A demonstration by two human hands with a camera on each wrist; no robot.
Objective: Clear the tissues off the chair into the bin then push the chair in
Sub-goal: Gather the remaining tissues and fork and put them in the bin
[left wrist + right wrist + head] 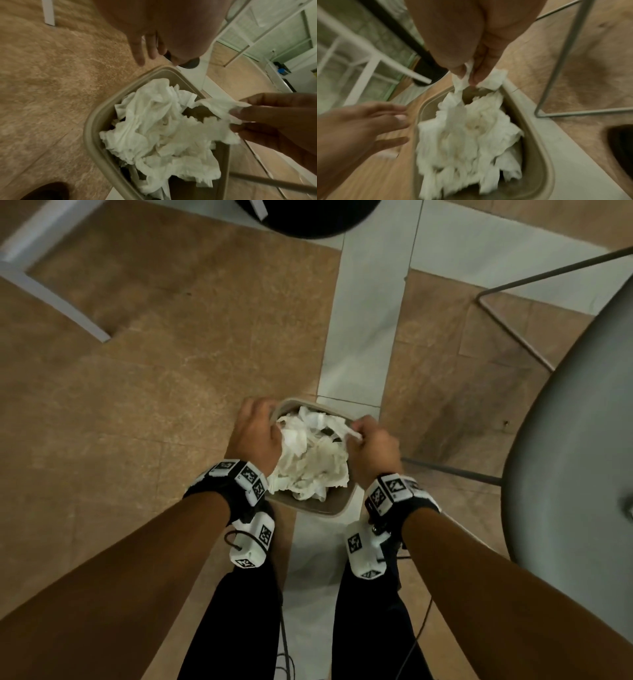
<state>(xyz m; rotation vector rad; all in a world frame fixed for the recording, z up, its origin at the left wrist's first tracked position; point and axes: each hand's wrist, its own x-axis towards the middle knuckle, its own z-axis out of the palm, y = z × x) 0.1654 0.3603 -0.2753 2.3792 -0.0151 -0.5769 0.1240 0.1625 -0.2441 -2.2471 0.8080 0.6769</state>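
Left hand (pixel 255 436): fingers straight and spread, holding nothing; it hangs over the bin's rim at about 9 o'clock, and the blur hides whether the fingertips touch the rim.
Right hand (pixel 371 448): thumb and fingers pinch one strip of tissue (pixel 221 108) at about 3 o'clock of the bin's mouth; the strip trails down into the heap.
Tissues (pixel 308 460): a crumpled white heap that fills the bin up to its rim; no print or pattern can be made out on them.
Bin (pixel 315 506): small, beige, with rounded corners, standing on the floor between the two hands, just ahead of the person's legs.
Chair (pixel 575 419): grey rounded seat at about 3 o'clock of the head view, with thin metal rod legs (pixel 565 54) running behind the bin; nothing lies on the part of the seat that shows.
Floor (pixel 137 412): brown mottled tiles crossed by a pale strip, on which the bin stands.
Writing: none readable; the only marks are black-and-white square code tags on the wrist bands (pixel 239 477).
White frame leg (pixel 51 299): at about 10 o'clock, well apart from the bin.
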